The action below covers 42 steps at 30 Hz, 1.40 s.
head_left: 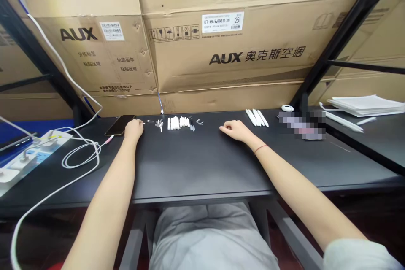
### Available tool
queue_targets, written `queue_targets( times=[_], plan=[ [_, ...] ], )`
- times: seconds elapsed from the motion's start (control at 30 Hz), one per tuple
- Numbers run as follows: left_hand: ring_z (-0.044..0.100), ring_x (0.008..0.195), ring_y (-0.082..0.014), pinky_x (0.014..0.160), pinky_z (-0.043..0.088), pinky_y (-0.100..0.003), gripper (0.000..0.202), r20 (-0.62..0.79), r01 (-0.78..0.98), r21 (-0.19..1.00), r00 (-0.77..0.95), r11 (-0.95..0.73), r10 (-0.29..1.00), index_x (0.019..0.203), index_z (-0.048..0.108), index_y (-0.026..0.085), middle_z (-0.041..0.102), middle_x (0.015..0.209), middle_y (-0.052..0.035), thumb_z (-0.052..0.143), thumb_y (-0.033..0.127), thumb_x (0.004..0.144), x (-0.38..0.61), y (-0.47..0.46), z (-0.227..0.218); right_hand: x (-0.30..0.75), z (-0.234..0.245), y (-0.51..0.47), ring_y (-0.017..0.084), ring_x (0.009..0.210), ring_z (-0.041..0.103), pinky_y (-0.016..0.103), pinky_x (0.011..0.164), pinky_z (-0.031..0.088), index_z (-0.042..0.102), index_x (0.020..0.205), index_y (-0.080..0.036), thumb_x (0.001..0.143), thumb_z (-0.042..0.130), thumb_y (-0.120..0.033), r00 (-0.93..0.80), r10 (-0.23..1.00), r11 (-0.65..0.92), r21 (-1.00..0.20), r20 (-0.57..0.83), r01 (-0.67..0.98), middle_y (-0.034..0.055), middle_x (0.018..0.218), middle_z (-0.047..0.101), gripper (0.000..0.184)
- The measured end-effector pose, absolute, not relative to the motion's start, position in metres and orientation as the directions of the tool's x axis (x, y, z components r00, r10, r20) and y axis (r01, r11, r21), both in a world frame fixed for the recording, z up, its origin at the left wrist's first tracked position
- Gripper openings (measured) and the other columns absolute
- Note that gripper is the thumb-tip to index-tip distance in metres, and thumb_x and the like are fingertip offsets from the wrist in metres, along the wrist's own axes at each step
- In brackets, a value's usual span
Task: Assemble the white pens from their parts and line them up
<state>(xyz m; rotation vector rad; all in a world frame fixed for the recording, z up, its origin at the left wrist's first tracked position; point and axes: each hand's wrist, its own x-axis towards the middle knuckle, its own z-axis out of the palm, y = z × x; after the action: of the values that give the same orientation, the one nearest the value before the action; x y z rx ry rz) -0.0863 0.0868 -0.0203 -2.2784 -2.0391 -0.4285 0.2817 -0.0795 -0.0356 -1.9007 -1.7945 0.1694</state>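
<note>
A person's left hand point(133, 130) and right hand point(236, 131) are resting loosely curled, palms down and gripping nothing, on a black desk point(202, 168). The left is just beside a smartphone point(119, 125) and a row of small white plastic parts point(177, 123), which lie between the hands; the right is near white rods point(257, 117). Large cardboard boxes point(221, 46) are standing behind the desk, a white cable point(80, 154) and power strip point(28, 156) are lying at left, and stacked papers point(367, 105) are lying at right.

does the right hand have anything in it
No, the right hand lies palm down on the black desk with nothing in it, to the right of the row of small white parts.
</note>
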Motion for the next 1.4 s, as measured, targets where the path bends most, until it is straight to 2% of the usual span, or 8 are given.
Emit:
queue_targets(
  times=[0.23,0.37,0.43,0.53,0.73,0.9,1.1,1.4],
  plan=[
    [0.062,0.101,-0.0311,0.084,0.047,-0.039,0.031,0.275,0.987,0.125,0.061,-0.099,0.960,0.104,0.067,0.015,0.062,0.113,-0.0180,0.040,0.023,0.090,-0.082,0.068,-0.008,0.279,-0.038,-0.078,0.013,0.052,0.047,0.025,0.056,0.032,0.046,0.055,-0.021,0.084,0.046,-0.034,0.058,0.938,0.081,-0.380,0.342,0.922,-0.0005,0.054,0.054,0.032],
    [0.062,0.098,-0.0248,0.087,0.045,-0.034,0.027,0.409,0.858,0.268,0.311,-0.439,0.858,0.099,0.065,0.017,0.067,0.103,-0.0119,0.041,0.026,0.090,-0.056,0.050,0.006,0.256,-0.036,-0.080,0.014,0.056,0.052,0.025,0.057,0.036,0.057,0.070,-0.020,0.087,0.045,-0.030,-0.079,0.861,0.246,-0.276,0.502,0.929,0.0011,0.064,0.061,0.023],
    [0.063,0.087,-0.0203,0.083,0.046,-0.030,0.022,0.357,0.679,0.386,0.514,-0.624,0.780,0.091,0.065,0.018,0.069,0.093,-0.0064,0.048,0.032,0.087,-0.030,0.033,0.009,0.238,-0.035,-0.083,0.015,0.065,0.058,0.024,0.060,0.040,0.061,0.088,-0.020,0.087,0.047,-0.027,-0.175,0.797,0.353,-0.210,0.578,0.912,0.0032,0.079,0.066,0.016],
    [0.062,0.072,-0.0165,0.072,0.047,-0.027,0.021,0.249,0.455,0.544,0.714,-0.705,0.654,0.091,0.061,0.020,0.068,0.078,-0.0003,0.057,0.038,0.081,0.010,0.003,0.004,0.212,-0.037,-0.086,0.017,0.078,0.063,0.025,0.062,0.044,0.058,0.110,-0.020,0.089,0.051,-0.032,-0.294,0.706,0.469,-0.114,0.644,0.876,0.0073,0.098,0.068,0.025],
    [0.063,0.069,-0.0150,0.073,0.048,-0.027,0.018,0.230,0.296,0.679,0.783,-0.672,0.577,0.092,0.054,0.020,0.068,0.073,0.0022,0.056,0.031,0.078,0.032,-0.017,-0.006,0.199,-0.046,-0.085,0.016,0.069,0.065,0.024,0.062,0.047,0.062,0.109,-0.021,0.094,0.043,-0.025,-0.373,0.655,0.532,-0.050,0.657,0.845,0.0049,0.083,0.071,0.024],
    [0.065,0.076,-0.0176,0.077,0.048,-0.027,0.021,0.316,0.531,0.557,0.575,-0.638,0.755,0.087,0.065,0.019,0.072,0.084,-0.0022,0.054,0.036,0.081,-0.008,0.018,0.006,0.209,-0.043,-0.083,0.019,0.084,0.069,0.027,0.074,0.049,0.065,0.103,-0.023,0.092,0.043,-0.023,-0.202,0.735,0.462,-0.259,0.647,0.848,0.0052,0.093,0.073,0.025],
    [0.064,0.099,-0.0219,0.089,0.045,-0.027,0.025,0.343,0.843,0.415,0.202,-0.341,0.918,0.095,0.071,0.019,0.072,0.103,-0.0045,0.052,0.030,0.083,-0.066,0.054,0.005,0.223,-0.043,-0.080,0.016,0.067,0.066,0.026,0.066,0.047,0.062,0.099,-0.021,0.093,0.040,-0.023,-0.026,0.851,0.325,-0.487,0.525,0.810,0.0036,0.079,0.071,0.023],
    [0.063,0.100,-0.0274,0.083,0.048,-0.032,0.039,0.208,0.923,0.341,0.109,-0.176,0.972,0.098,0.072,0.022,0.071,0.105,-0.0073,0.052,0.051,0.081,-0.057,0.061,-0.014,0.222,-0.041,-0.082,0.015,0.062,0.063,0.024,0.064,0.044,0.061,0.095,-0.021,0.091,0.041,-0.023,-0.049,0.886,0.314,-0.518,0.462,0.795,0.0024,0.077,0.070,0.021]
  ],
)
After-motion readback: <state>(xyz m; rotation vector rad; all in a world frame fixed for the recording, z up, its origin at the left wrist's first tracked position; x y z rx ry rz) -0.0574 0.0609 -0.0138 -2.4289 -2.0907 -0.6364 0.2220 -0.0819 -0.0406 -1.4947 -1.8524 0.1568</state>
